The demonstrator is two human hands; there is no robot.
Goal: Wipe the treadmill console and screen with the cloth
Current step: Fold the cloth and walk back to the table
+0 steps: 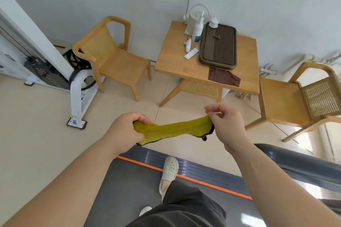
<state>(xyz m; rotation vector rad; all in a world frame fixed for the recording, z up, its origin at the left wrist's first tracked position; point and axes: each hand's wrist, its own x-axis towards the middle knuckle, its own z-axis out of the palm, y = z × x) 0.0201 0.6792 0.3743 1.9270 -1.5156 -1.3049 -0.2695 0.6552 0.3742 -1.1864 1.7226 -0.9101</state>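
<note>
Between both hands (127, 131) (224, 123), yellow cloth (173, 129) stretches, dark-edged.

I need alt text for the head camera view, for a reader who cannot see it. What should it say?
A person's left hand and right hand hold a yellow cloth stretched between them; below lies a grey treadmill deck with an orange stripe. Beyond stand a wooden table bearing a dark tray, and two wooden chairs.

Ribbed yellow cloth (173, 129), wooden table (175, 61)
</note>
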